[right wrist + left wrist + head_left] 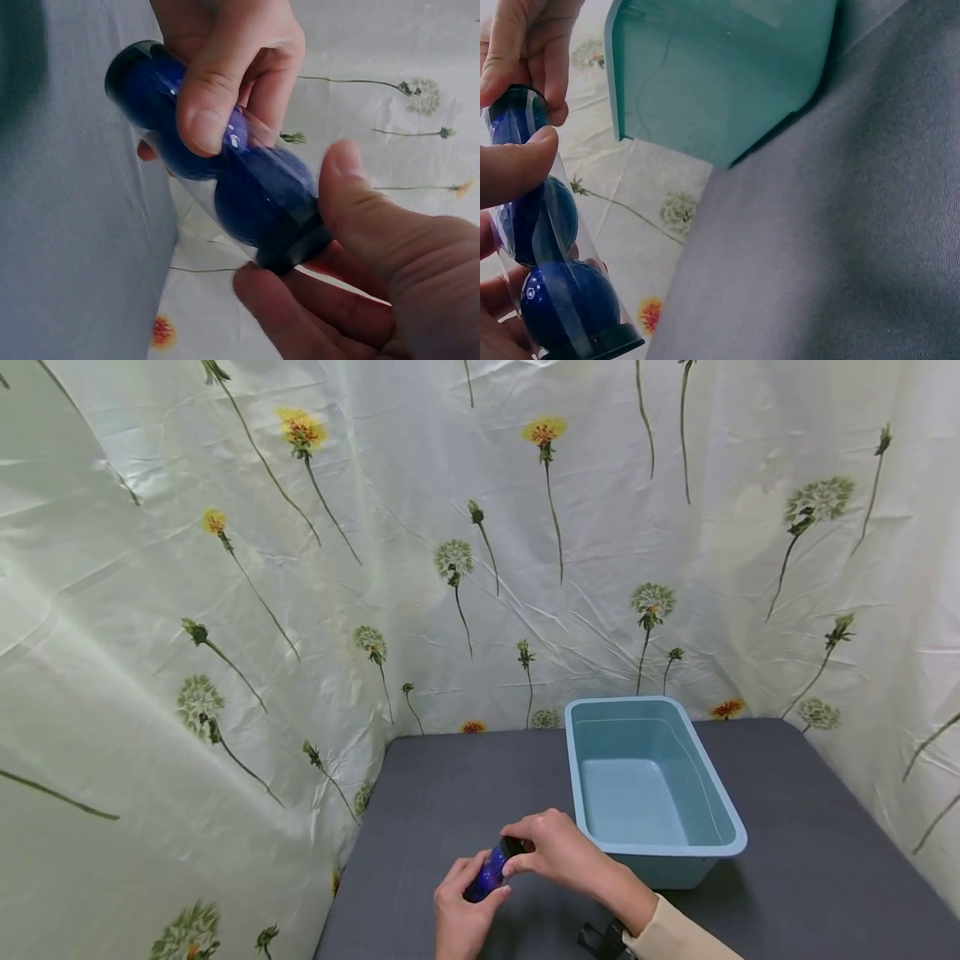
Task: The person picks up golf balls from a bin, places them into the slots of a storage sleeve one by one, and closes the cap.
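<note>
A clear plastic tube (489, 872) with dark blue balls (570, 307) stacked inside is held in the air above the table, tilted. Black caps close both ends; the lower cap (592, 346) is plain in the left wrist view. My left hand (465, 914) grips the tube around its middle, thumb (204, 133) laid across the clear wall. At the other end, the thumb and fingers of my right hand (558, 852) pinch the black cap (296, 244). Part of the tube is hidden behind the fingers.
A light blue plastic tub (731, 847) stands on the dark grey table (442, 793), just right of and beyond my hands. A flower-patterned curtain (420, 485) hangs behind and along the table's sides. A black strap device (603, 939) sits at my right wrist.
</note>
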`<state>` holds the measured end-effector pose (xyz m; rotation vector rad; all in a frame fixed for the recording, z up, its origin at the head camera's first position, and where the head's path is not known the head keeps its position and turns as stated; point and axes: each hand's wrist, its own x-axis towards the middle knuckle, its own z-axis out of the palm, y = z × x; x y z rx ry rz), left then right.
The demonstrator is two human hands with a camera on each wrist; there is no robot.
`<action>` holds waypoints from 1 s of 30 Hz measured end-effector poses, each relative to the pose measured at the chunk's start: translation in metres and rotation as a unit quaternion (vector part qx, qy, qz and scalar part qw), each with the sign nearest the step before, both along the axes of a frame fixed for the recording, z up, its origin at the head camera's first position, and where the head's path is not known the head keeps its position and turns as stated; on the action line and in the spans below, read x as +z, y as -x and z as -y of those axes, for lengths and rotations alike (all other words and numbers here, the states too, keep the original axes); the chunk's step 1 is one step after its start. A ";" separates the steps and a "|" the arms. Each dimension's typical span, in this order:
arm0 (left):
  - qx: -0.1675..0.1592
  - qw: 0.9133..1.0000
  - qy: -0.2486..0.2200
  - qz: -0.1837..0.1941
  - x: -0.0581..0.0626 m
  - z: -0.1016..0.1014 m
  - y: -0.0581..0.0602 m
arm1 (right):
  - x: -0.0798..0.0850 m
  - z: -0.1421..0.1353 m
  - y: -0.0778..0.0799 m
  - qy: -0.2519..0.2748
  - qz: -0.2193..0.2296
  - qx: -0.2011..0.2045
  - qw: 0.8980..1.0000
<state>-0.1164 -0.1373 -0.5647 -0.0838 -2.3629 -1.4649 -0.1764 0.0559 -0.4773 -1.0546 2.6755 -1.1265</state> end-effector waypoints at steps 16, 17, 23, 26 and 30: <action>-0.112 0.993 0.025 0.025 0.008 0.015 0.007 | 0.013 -0.003 0.001 -0.044 -0.080 0.085 0.992; -0.115 0.993 0.025 0.030 0.008 0.015 0.007 | 0.014 -0.003 0.002 -0.050 -0.088 0.091 0.991; -0.134 0.990 0.021 0.037 0.010 0.014 0.009 | 0.012 -0.007 0.003 -0.037 -0.097 0.102 0.989; -0.140 0.989 0.020 0.031 0.010 0.013 0.009 | 0.007 -0.010 0.001 -0.009 -0.075 0.085 0.994; -0.130 0.990 0.024 0.040 0.011 0.011 0.011 | -0.001 -0.012 -0.001 0.015 -0.051 0.053 0.997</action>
